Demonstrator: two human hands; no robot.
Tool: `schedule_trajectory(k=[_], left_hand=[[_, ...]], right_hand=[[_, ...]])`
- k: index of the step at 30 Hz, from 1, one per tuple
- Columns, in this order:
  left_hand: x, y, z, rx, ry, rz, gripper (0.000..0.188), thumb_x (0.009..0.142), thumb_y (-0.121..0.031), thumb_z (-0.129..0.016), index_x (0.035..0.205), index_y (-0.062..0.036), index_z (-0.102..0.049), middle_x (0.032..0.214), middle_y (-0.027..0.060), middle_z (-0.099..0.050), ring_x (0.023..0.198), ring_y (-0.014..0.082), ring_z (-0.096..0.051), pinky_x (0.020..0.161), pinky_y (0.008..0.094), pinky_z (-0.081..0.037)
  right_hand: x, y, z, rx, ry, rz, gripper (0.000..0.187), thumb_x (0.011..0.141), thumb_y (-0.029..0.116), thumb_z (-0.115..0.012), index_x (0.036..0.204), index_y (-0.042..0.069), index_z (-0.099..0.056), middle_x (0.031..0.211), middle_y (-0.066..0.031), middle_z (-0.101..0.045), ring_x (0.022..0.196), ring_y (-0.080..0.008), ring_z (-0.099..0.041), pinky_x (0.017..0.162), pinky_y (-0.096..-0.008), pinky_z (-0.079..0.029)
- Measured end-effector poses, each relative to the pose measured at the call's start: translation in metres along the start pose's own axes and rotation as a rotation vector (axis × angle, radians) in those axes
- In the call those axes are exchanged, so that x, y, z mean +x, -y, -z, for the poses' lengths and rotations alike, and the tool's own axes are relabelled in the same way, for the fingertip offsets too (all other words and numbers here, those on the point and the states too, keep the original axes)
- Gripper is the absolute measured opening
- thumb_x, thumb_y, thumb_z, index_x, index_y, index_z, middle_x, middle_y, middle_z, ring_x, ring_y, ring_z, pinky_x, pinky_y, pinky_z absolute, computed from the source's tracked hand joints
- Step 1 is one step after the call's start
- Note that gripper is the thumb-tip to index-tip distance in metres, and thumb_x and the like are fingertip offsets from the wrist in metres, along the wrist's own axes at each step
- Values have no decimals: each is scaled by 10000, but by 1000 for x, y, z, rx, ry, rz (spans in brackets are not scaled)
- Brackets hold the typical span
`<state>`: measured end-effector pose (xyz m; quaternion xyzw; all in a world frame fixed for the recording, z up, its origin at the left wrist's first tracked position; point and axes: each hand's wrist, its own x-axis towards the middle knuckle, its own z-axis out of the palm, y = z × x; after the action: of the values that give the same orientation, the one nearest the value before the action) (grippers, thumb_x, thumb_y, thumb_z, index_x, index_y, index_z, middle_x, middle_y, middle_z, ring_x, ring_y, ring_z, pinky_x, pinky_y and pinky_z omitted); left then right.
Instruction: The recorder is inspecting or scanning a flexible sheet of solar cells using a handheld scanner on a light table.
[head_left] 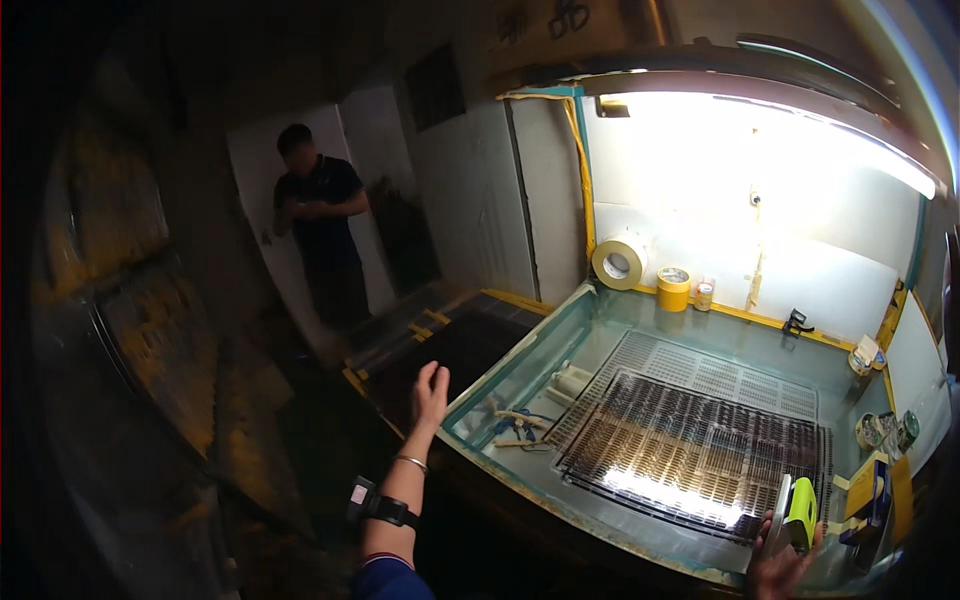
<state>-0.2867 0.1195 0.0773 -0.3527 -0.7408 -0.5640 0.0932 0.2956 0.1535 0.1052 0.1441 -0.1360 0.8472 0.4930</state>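
My left hand [430,395] hangs in the air beside the left edge of the glass-topped table [640,312]. Its fingers are stretched out and hold nothing. At the lower right, my right hand [782,568] is closed around a lime-green tool [802,515] with a pale grey flat edge; its exact kind I cannot make out. Left of this tool lies a dark, shiny sheet [690,445] with a dense slotted pattern. A paler patterned sheet [735,362] shows behind and partly under it.
Tape rolls [620,264] and a yellow roll [673,290] stand along the back edge, near a black clip [797,322]. Blue-and-tan tools [522,428] lie at the table's left. More rolls [880,432] crowd the right side. A person [322,215] stands at the far left.
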Motion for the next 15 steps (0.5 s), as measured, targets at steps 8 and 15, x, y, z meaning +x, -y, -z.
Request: schedule_trajectory(k=[8, 15], left_hand=[[-26, -29, -30, 729, 430, 227, 691, 857, -612, -247, 1276, -81, -387, 1280, 182, -430, 1189, 337, -395, 982, 464, -283], [-28, -32, -25, 715, 449, 247, 679, 862, -608, -242, 1232, -68, -424, 1251, 175, -455, 1168, 326, -418, 976, 461, -289]], right_hand=[[-3, 9, 3, -36, 37, -35, 619, 880, 303, -479, 1399, 141, -185, 1431, -70, -245, 1210, -249, -386, 1010, -421, -328], [-7, 16, 20, -14, -30, -61, 628, 898, 364, -419, 1413, 160, -123, 1446, -65, -208, 1225, -322, -371, 999, -497, -311]])
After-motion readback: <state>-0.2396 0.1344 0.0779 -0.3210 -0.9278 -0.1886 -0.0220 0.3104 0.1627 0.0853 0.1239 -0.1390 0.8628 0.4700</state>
